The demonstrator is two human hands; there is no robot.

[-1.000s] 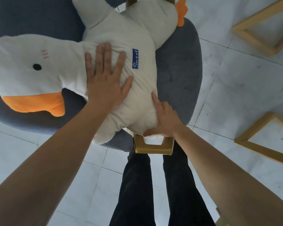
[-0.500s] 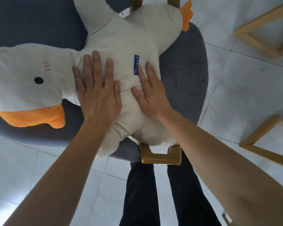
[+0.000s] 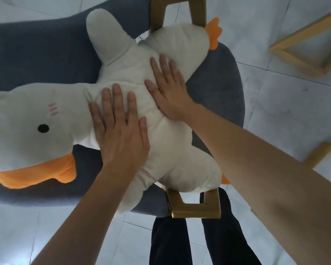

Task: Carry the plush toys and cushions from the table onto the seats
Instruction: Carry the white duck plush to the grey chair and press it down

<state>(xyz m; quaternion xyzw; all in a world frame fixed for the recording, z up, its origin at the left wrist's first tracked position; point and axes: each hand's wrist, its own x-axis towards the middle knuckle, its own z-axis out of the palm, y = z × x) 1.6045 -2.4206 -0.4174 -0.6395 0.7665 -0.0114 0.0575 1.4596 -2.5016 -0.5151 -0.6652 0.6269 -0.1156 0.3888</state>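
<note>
On the grey seat (image 3: 218, 96) both hands, left hand (image 3: 120, 134) and right hand (image 3: 168, 92), pressed flat, fingers spread, gripping nothing; the overhanging plush duck (image 3: 134, 77) looked liable to slide off nearward.

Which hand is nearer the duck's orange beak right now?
Left. The left hand lies flat on the plush duck just beside the head, close to the orange beak. The right hand presses the body farther along, toward the feet end.

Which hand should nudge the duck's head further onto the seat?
Left, probably. The left hand lies flat right beside the duck head; the right hand rests farther toward the tail, on the gray seat's far side.
</note>
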